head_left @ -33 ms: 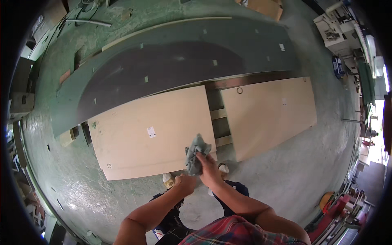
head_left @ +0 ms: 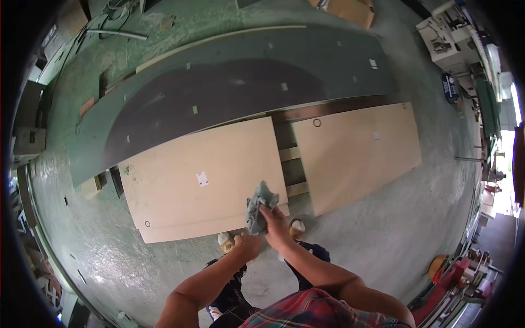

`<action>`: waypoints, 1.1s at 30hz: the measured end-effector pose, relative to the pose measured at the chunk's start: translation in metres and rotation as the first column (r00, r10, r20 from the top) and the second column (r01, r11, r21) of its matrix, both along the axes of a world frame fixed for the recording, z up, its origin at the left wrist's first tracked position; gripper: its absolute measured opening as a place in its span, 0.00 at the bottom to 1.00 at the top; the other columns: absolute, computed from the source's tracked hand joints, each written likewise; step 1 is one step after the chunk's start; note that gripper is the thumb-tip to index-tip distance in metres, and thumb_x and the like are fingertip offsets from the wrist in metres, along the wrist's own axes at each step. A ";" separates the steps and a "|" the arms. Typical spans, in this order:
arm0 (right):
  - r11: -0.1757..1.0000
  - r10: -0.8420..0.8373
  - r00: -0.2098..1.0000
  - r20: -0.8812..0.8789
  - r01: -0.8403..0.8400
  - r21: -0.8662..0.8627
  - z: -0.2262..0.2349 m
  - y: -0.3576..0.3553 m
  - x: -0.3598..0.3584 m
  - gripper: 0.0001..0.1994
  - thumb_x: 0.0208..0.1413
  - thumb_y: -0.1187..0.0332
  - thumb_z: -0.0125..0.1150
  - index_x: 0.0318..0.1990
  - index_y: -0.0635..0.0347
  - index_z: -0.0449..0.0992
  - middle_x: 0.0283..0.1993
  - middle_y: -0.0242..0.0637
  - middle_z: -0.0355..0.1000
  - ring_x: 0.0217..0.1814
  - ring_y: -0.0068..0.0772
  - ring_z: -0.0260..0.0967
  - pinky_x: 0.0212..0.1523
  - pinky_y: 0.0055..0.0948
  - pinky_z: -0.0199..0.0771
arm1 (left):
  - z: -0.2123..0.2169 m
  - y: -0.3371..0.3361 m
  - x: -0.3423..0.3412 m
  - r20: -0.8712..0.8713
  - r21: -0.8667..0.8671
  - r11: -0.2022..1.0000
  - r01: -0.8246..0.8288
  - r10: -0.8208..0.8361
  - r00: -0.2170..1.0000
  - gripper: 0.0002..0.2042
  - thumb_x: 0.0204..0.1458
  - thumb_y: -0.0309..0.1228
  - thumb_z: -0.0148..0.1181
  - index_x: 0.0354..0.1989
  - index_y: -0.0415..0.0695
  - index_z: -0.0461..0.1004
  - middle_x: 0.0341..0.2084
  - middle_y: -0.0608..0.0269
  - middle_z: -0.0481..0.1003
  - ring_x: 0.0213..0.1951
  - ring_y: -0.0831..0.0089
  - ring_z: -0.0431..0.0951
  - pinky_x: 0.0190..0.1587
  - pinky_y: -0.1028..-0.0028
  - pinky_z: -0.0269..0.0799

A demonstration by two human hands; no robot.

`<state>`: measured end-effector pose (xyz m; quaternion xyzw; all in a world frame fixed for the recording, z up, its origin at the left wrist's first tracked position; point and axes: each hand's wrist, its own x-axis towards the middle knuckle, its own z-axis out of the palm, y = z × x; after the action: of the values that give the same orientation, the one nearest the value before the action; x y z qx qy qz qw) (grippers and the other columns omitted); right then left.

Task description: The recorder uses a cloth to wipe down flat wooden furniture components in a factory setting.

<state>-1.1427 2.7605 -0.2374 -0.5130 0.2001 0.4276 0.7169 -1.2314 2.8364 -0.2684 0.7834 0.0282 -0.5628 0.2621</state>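
A crumpled grey-green cloth (head_left: 258, 210) is bunched up in my right hand (head_left: 277, 228), whose thumb lies across it. Just to the left and nearer to me, my left hand (head_left: 248, 246) is closed, its fingers curled below the cloth; whether they hold anything is hidden. Both hands are above the near edge of a pale beige board (head_left: 180, 156), which has a small white label (head_left: 202, 179) and a ring mark near one corner. A second beige board (head_left: 358, 156) lies to the right, past a gap.
A long dark green panel (head_left: 240, 82) with a dark curved area and tape bits lies beyond the boards. Wooden strips (head_left: 297, 189) show in the gap. My shoes (head_left: 297, 228) stand at the boards' near edge. Machinery (head_left: 442, 46) and a dark blue bag (head_left: 450, 88) are at right.
The whole view has shifted very slightly. Both hands and the cloth keep almost the same pose.
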 end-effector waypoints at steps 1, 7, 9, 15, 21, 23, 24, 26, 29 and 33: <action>0.999 -0.047 0.998 -0.047 0.047 0.006 -0.001 0.001 -0.001 0.12 0.59 0.65 0.54 0.47 0.61 0.69 0.39 0.28 0.70 0.43 0.20 0.69 0.44 0.24 0.69 | -0.009 -0.006 -0.002 0.019 -0.002 1.000 0.015 -0.015 1.000 0.11 0.48 0.29 0.53 0.39 0.44 0.76 0.42 0.50 0.74 0.48 0.53 0.73 0.46 0.58 0.69; 0.843 0.366 0.854 0.369 -0.137 -0.520 -0.023 -0.039 -0.036 0.17 0.55 0.59 0.58 0.43 0.65 0.71 0.35 0.39 0.73 0.40 0.31 0.72 0.38 0.29 0.69 | -0.032 -0.049 -0.085 0.517 0.257 0.909 -0.328 0.158 0.842 0.10 0.49 0.32 0.51 0.35 0.46 0.77 0.35 0.55 0.75 0.43 0.55 0.74 0.43 0.56 0.68; 0.730 0.439 0.771 0.460 -0.008 -0.683 -0.014 -0.077 -0.034 0.18 0.53 0.59 0.59 0.42 0.66 0.71 0.35 0.42 0.73 0.39 0.37 0.72 0.37 0.32 0.69 | -0.001 -0.064 -0.079 0.578 0.113 0.900 -0.422 0.286 0.765 0.10 0.47 0.31 0.51 0.36 0.47 0.76 0.34 0.54 0.73 0.41 0.54 0.74 0.42 0.55 0.68; 0.648 0.279 0.810 0.516 0.238 -0.724 0.102 -0.171 0.003 0.18 0.49 0.57 0.61 0.39 0.65 0.73 0.32 0.48 0.74 0.36 0.45 0.73 0.37 0.38 0.69 | 0.142 -0.018 -0.104 0.600 0.055 0.631 -0.774 0.598 0.531 0.14 0.47 0.27 0.50 0.42 0.47 0.75 0.42 0.52 0.72 0.47 0.52 0.72 0.48 0.61 0.69; 0.489 0.188 0.788 0.586 0.442 -0.752 0.208 -0.293 0.012 0.19 0.49 0.59 0.60 0.43 0.63 0.73 0.35 0.50 0.74 0.39 0.53 0.71 0.42 0.42 0.68 | 0.206 0.030 -0.173 0.591 0.271 0.288 -0.919 0.703 0.394 0.14 0.41 0.27 0.55 0.39 0.41 0.76 0.43 0.49 0.74 0.47 0.54 0.73 0.50 0.61 0.69; 0.437 0.076 0.836 0.544 0.463 -0.771 0.224 -0.356 0.001 0.18 0.49 0.59 0.60 0.43 0.63 0.73 0.36 0.51 0.73 0.40 0.55 0.70 0.43 0.42 0.68 | 0.185 0.034 -0.172 0.600 0.341 0.364 -0.867 0.625 0.499 0.13 0.41 0.27 0.55 0.37 0.41 0.77 0.40 0.49 0.75 0.45 0.55 0.75 0.48 0.61 0.71; 0.401 0.026 0.852 0.524 0.471 -0.786 0.228 -0.390 -0.012 0.18 0.49 0.60 0.60 0.43 0.63 0.73 0.36 0.51 0.74 0.40 0.55 0.70 0.43 0.41 0.68 | 0.180 0.031 -0.157 0.585 0.420 0.398 -0.816 0.568 0.578 0.12 0.41 0.28 0.55 0.35 0.41 0.78 0.37 0.50 0.77 0.43 0.56 0.76 0.46 0.62 0.72; 0.453 -0.080 0.821 0.565 0.535 -0.713 0.268 -0.386 -0.019 0.14 0.48 0.64 0.60 0.39 0.64 0.73 0.35 0.49 0.74 0.37 0.51 0.71 0.40 0.40 0.69 | 0.191 0.048 -0.169 0.540 0.496 0.407 -0.767 0.547 0.639 0.12 0.42 0.30 0.55 0.35 0.41 0.78 0.37 0.51 0.77 0.40 0.58 0.78 0.43 0.63 0.74; 0.147 -0.149 0.774 0.615 0.632 -0.761 0.259 -0.471 -0.046 0.13 0.48 0.64 0.60 0.38 0.64 0.74 0.34 0.46 0.74 0.37 0.46 0.72 0.41 0.37 0.69 | 0.205 0.029 -0.089 0.238 0.683 0.730 -0.007 -0.213 0.948 0.07 0.46 0.32 0.59 0.34 0.51 0.80 0.32 0.63 0.79 0.36 0.69 0.79 0.32 0.69 0.75; 0.175 -0.389 0.684 0.617 0.713 -0.679 0.307 -0.476 -0.087 0.14 0.48 0.64 0.60 0.38 0.65 0.74 0.35 0.44 0.75 0.39 0.44 0.73 0.42 0.37 0.69 | 0.199 0.017 -0.071 0.664 0.189 0.351 -0.917 0.642 0.382 0.07 0.47 0.32 0.58 0.33 0.51 0.80 0.28 0.61 0.79 0.29 0.71 0.80 0.26 0.71 0.74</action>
<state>-1.2292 2.2842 0.0692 -0.7554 0.4538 -0.1259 0.4556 -1.3024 2.8530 -0.0694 0.8121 0.5031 -0.1088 0.2748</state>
